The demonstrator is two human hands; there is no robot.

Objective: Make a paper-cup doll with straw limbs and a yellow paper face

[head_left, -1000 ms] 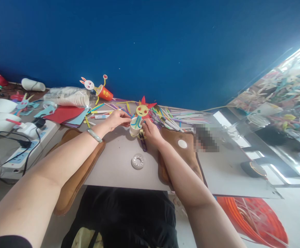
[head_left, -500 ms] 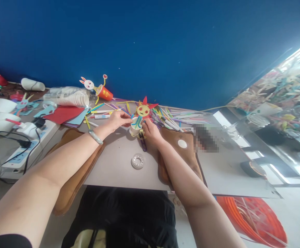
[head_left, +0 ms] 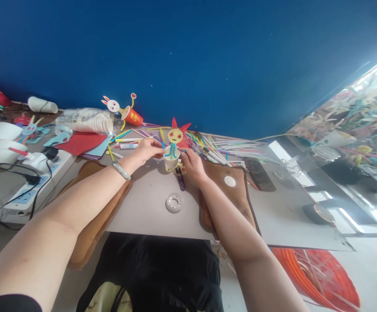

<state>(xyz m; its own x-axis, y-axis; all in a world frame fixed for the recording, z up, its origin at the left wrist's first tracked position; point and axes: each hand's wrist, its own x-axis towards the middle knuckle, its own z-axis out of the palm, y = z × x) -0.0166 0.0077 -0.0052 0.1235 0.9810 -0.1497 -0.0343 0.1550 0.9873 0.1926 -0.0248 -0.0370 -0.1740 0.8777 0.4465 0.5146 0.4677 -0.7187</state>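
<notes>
A white paper cup (head_left: 172, 163) is held between my hands above the table. Out of its mouth rises a figure with blue strips for a body and a round yellow paper face (head_left: 175, 136) with red pointed ears. My left hand (head_left: 149, 150) pinches the left side near a blue strip end, and my right hand (head_left: 193, 164) pinches the right side, where a blue tip shows at the fingers. Exactly where the fingertips meet cup or strips is hard to make out. Dark-handled scissors (head_left: 180, 179) lie beneath the cup. Nearer me sits a white tape roll (head_left: 174, 202).
Loose coloured sticks (head_left: 220, 149) lie along the wall. A red cup with a rabbit figure (head_left: 133, 116), stacked paper cups (head_left: 91, 121) and red paper (head_left: 79, 144) stand left, by a power strip (head_left: 42, 182). Brown pads (head_left: 223, 195) and a phone (head_left: 259, 174) are right; an orange basket (head_left: 318, 277) is below.
The cup figure's face and ears have shifted left and a little up, and it now stands straighter between my hands. More of the blue strips shows. Both hands stay nearly in place.
</notes>
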